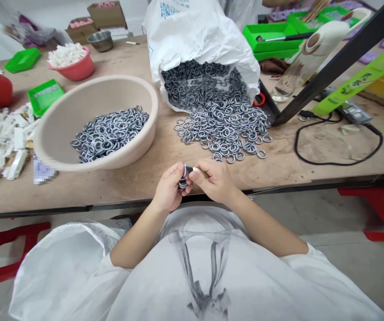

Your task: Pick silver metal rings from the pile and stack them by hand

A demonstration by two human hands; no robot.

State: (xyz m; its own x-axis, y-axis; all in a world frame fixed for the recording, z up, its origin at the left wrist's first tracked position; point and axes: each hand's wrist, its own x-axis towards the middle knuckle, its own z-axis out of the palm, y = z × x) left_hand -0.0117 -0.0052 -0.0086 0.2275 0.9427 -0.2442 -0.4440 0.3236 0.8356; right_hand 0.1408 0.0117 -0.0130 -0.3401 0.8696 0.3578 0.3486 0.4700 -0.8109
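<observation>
Near the table's front edge, my left hand (pixel 169 186) is closed around a few grey metal rings (pixel 182 182). My right hand (pixel 218 180) pinches a slim tool with a dark tip (pixel 189 169) and a pale handle, mostly hidden by the fingers. Its tip meets a ring at my left fingertips; whether it passes through the ring I cannot tell. Beyond my hands, loose rings (pixel 228 127) spill from the mouth of a white sack (pixel 198 35) lying on its side. To the left, a beige basin (pixel 60 125) holds a heap of the same rings.
White plastic pieces (pixel 1 142) lie at the far left, near a green tray (pixel 46 96) and a pink bowl (pixel 88 67). On the right are a slanted dark bar (pixel 332 64), a clear bottle (pixel 290 82) and a looped black cable (pixel 335 164). A white bag (pixel 55 267) hangs below left.
</observation>
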